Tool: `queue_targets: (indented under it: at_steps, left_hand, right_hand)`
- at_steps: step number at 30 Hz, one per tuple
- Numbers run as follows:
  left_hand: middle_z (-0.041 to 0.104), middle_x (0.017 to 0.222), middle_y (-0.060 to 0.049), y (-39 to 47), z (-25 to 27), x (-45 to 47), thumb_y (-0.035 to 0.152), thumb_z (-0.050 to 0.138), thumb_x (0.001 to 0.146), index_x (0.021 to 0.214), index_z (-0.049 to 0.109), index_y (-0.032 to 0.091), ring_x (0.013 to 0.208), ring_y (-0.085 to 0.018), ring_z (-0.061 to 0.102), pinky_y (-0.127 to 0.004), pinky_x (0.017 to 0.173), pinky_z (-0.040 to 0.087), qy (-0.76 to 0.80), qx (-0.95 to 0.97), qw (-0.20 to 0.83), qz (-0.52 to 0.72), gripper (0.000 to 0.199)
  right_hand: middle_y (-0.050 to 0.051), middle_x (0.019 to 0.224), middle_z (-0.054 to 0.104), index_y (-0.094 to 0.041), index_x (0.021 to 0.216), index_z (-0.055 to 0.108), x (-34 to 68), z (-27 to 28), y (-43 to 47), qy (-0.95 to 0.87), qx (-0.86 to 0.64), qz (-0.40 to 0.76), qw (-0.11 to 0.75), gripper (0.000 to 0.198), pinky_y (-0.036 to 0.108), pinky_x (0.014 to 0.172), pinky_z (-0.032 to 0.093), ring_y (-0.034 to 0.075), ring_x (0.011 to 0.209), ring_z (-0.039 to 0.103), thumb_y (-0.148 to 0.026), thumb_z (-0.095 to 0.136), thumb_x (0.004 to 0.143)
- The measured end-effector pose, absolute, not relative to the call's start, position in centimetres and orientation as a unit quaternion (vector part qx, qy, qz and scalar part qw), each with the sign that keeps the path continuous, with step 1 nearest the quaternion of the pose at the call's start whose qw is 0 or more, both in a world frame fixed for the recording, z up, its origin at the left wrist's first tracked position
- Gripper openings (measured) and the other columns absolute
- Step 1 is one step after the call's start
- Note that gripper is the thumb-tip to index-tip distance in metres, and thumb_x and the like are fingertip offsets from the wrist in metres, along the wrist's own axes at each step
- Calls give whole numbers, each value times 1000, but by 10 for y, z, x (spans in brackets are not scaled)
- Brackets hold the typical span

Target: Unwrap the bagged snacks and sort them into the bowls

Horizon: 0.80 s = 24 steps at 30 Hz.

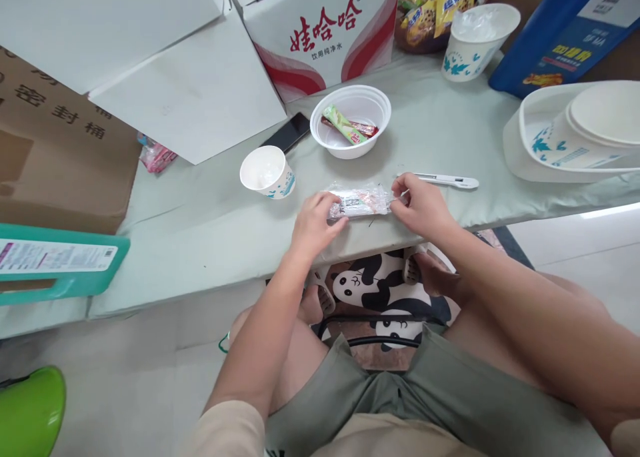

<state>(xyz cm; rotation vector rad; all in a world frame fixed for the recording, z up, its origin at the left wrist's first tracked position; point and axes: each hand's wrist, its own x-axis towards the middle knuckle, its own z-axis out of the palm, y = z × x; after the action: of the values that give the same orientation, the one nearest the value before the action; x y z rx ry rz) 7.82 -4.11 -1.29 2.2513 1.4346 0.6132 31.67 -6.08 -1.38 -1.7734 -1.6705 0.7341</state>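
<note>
A small packet in clear, crinkled plastic wrap [361, 200] lies near the front edge of the cloth-covered table. Fingers and thumb of my left hand [315, 224] close around its left end. At the opposite end, my right hand [419, 206] pinches the wrapper between thumb and bent fingers. Just behind the right hand rests a white utility knife [453, 180]. A paper cup [269, 172] with clear plastic inside stands beyond my left hand. Behind the packet is a white bowl [350, 152] holding several slim snack packets [345, 125], green and red-brown.
A dark phone [287, 134] lies between the cup and a white carton [200, 97]. A water carton [325, 37], snack basket [425, 24], second paper cup [473, 47] and blue container [555, 40] line the back. Stacked cups [575, 137] sit in a white tub [520, 144] at right.
</note>
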Motion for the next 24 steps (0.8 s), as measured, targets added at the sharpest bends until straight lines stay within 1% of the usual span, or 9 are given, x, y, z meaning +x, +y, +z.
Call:
queue_targets:
  at_steps: [2, 3, 6, 9, 13, 16, 18, 22, 24]
  left_hand:
    - [69, 118, -8, -41, -13, 78, 16, 62, 85, 92, 65, 21, 114, -23, 62, -37, 98, 48, 504, 809, 214, 215, 9]
    - [71, 116, -7, -41, -13, 77, 16, 59, 86, 88, 65, 21, 112, -22, 64, -35, 96, 49, 505, 805, 221, 220, 8]
    - [74, 99, -5, -37, -11, 75, 21, 56, 87, 84, 65, 21, 92, -19, 68, -33, 85, 52, 557, 751, 249, 250, 9]
    - [71, 85, -3, -32, -8, 69, 27, 57, 84, 81, 62, 20, 77, -16, 65, -29, 75, 51, 619, 661, 291, 308, 9]
    - [62, 73, 1, -26, -6, 55, 20, 57, 76, 79, 55, 20, 68, -14, 61, -27, 68, 48, 655, 604, 287, 351, 4]
    - [61, 68, 2, -26, -6, 46, 18, 57, 73, 92, 56, 22, 64, -18, 61, -30, 64, 45, 706, 595, 278, 266, 20]
    - [62, 67, 1, -27, -5, 43, 21, 59, 72, 95, 57, 22, 67, -22, 63, -32, 65, 45, 732, 603, 263, 176, 23]
    - [64, 69, -3, -32, 1, 41, 25, 61, 71, 80, 57, 25, 74, -27, 64, -35, 69, 43, 750, 626, 206, 64, 10]
    - [63, 68, -4, -34, 5, 38, 25, 61, 71, 72, 55, 25, 75, -29, 64, -36, 69, 43, 754, 629, 185, 29, 6]
  right_hand:
    - [3, 85, 68, -25, 88, 50, 317, -15, -61, -629, -669, 270, 290, 20, 34, 65, 41, 18, 63, 54, -20, 54, 70]
    - [4, 86, 68, -25, 89, 50, 318, -16, -61, -629, -670, 267, 289, 20, 34, 65, 41, 19, 63, 54, -20, 53, 70]
    - [5, 87, 69, -25, 91, 51, 320, -17, -60, -629, -675, 262, 283, 21, 34, 64, 40, 19, 63, 54, -20, 52, 71]
    - [4, 87, 69, -25, 94, 51, 324, -16, -59, -623, -684, 255, 281, 24, 35, 65, 40, 20, 65, 55, -19, 53, 71]
    - [4, 84, 68, -26, 95, 53, 329, -11, -59, -600, -707, 247, 281, 24, 35, 64, 39, 23, 70, 58, -19, 52, 72]
    - [4, 73, 66, -25, 93, 55, 334, -8, -59, -586, -724, 247, 269, 20, 36, 65, 39, 24, 70, 58, -18, 53, 74]
    - [2, 67, 65, -25, 90, 56, 338, -7, -58, -580, -731, 246, 262, 18, 36, 65, 38, 24, 67, 57, -18, 54, 74]
    - [2, 61, 63, -26, 84, 56, 344, -8, -56, -577, -739, 240, 251, 13, 37, 64, 38, 25, 65, 56, -19, 57, 73]
    - [4, 65, 65, -26, 83, 57, 346, -8, -55, -578, -746, 236, 230, 12, 38, 65, 39, 27, 69, 58, -20, 57, 74]
